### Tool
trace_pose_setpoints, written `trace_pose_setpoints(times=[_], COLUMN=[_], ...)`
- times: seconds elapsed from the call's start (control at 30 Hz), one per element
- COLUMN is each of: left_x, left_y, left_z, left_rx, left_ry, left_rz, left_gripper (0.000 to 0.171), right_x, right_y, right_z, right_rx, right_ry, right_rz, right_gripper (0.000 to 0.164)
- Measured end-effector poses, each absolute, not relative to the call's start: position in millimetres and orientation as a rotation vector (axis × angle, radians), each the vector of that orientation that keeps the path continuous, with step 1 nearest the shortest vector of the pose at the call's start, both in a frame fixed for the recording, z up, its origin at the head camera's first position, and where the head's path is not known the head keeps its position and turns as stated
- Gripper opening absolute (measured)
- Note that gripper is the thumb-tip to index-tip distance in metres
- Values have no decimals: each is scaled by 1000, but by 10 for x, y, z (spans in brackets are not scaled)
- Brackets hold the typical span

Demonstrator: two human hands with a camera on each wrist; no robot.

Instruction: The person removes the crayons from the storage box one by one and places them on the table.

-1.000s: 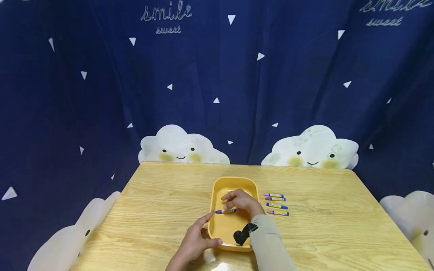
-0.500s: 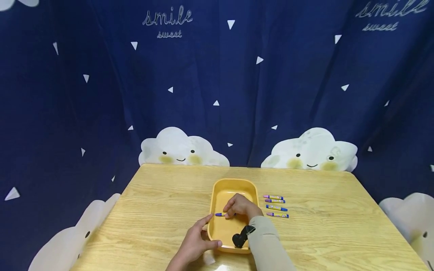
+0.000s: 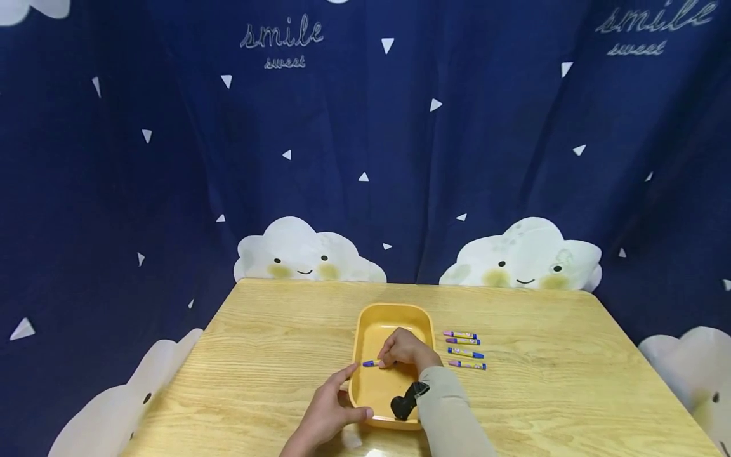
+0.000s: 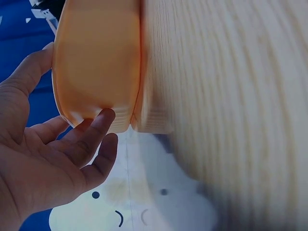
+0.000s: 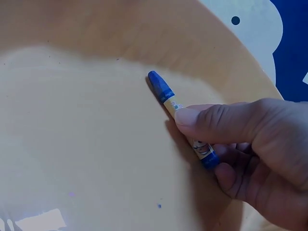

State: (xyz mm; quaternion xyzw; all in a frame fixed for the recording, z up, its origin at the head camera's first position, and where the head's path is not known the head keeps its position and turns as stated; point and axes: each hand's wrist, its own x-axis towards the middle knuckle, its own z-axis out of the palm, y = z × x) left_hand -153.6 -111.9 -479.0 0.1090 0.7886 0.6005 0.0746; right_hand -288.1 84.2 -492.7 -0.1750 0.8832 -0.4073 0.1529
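Observation:
A yellow plastic tray (image 3: 365, 397) sits on the table. My left hand (image 3: 328, 409) holds its near left corner, thumb over the near rim and forefinger along the left side; in the left wrist view the other fingers lie against its outer wall. Inside the tray, my right hand (image 3: 402, 349) pinches a blue crayon (image 5: 161, 87) with a yellow printed wrapper between thumb and fingers. The crayon lies low over the tray floor, its blue tip pointing left in the head view. The right fingers hide part of its wrapper.
Several crayons (image 3: 465, 352) lie in a rough column on the wooden table (image 3: 274, 343), just right of the tray. A dark blue curtain (image 3: 365, 127) with clouds hangs behind. A black wrist camera (image 3: 403, 406) is strapped to the right sleeve.
My right hand has come down onto the blue crayon, which lay loose beneath its fingers a second ago, and now pinches it. The left hand stays on the tray.

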Motion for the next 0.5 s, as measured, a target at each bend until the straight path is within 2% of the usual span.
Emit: trace_pose_setpoints(times=[0.23,0.5], left_x=[-1534,-1514], left_y=[-1101,-1112], left_z=[-4818,-4823], left_rx=[334,315], left_ry=[2371,2342], left_rz=[1793,1841], left_gripper=[88,88], right_x=[-2868,-2851], right_y=[889,975], right_z=[-4904,-4662], right_rx=[-500,-603], right_ry=[2575,2558], right_rz=[-1153,-1284], right_gripper=[5,4])
